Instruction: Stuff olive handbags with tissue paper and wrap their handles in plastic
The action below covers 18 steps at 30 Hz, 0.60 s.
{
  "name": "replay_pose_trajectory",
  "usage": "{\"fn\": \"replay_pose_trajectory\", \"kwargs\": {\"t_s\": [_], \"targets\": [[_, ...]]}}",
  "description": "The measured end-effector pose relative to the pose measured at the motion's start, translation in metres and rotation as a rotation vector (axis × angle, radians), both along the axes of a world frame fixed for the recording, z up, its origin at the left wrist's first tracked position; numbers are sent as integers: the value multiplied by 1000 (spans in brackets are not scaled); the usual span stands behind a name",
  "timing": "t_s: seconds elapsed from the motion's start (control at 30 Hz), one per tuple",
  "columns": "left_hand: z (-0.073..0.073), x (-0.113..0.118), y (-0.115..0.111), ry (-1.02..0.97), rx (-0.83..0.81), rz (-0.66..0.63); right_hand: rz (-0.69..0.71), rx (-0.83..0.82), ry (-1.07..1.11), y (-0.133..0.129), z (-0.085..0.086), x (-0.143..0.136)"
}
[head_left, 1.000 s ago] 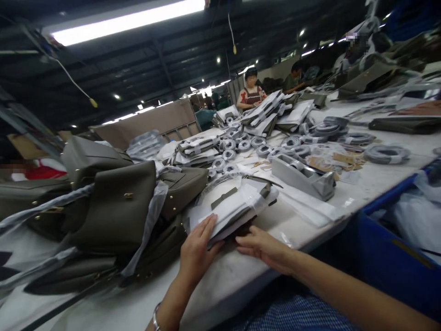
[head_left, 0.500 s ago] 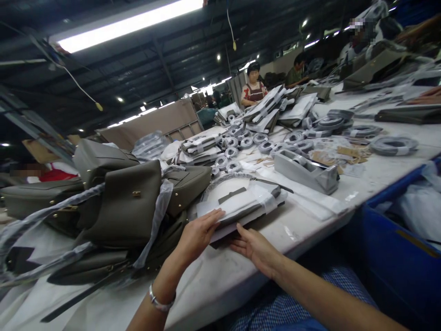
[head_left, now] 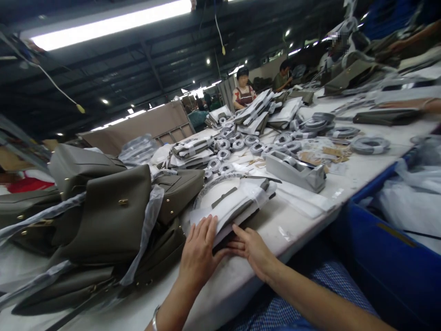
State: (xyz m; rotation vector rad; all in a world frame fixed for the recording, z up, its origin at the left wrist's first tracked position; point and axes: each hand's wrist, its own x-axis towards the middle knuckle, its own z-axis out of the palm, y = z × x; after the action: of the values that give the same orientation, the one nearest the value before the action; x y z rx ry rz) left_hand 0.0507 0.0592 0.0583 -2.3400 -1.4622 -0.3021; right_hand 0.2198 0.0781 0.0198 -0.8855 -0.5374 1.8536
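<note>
A folded olive-grey bag piece wrapped in white paper (head_left: 225, 212) lies at the table's near edge, with clear plastic around its right end. My left hand (head_left: 199, 246) rests flat on its near left part, fingers stretched out over the paper. At the near edge of this bundle is my right hand (head_left: 253, 252), its fingers extended and thumb apart against the side. The right fingertips come close to my left thumb; whether they reach under the bundle is hidden. To the left lie several olive handbags (head_left: 110, 216) with plastic-wrapped handles.
A grey tape dispenser (head_left: 294, 172) stands behind the bundle on the white table (head_left: 275, 246). Coiled wrapped straps (head_left: 370, 145) and stacked bag pieces (head_left: 255, 112) spread further back. A blue bin (head_left: 386, 248) is at the right. Another person's hand (head_left: 406, 104) shows at far right.
My left hand has shifted nearer and flattened on the paper. My right fingertips are now close to my left thumb. The view has swung slightly right.
</note>
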Motion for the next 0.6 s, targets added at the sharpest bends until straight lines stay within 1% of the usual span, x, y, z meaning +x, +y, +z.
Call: {"fn": "replay_pose_trajectory", "kwargs": {"t_s": [0.13,0.2,0.27,0.3,0.33,0.37,0.4,0.43,0.47,0.53,0.6], "targets": [[-10,13,-8,-46,96,83,10,166,-144,1,1,2],[-17,15,-7,-89,143,91,58,270,-230,3,4,8],[-24,12,-2,-141,165,99,139,350,-310,8,8,25],[-26,9,1,-168,167,109,168,407,-368,12,10,38],[-28,6,4,-195,167,125,164,503,-491,18,12,55],[-29,3,6,-218,167,144,130,606,-644,25,13,74],[-29,0,8,-237,174,158,54,766,-879,33,14,96],[-29,-3,10,-253,190,164,-77,904,-1187,43,14,119],[-29,-4,10,-270,212,170,-158,910,-1317,53,12,142],[-29,-5,10,-312,257,202,-273,870,-1480,72,6,181],[-30,-3,10,-357,287,250,-309,820,-1585,87,-4,207]]}}
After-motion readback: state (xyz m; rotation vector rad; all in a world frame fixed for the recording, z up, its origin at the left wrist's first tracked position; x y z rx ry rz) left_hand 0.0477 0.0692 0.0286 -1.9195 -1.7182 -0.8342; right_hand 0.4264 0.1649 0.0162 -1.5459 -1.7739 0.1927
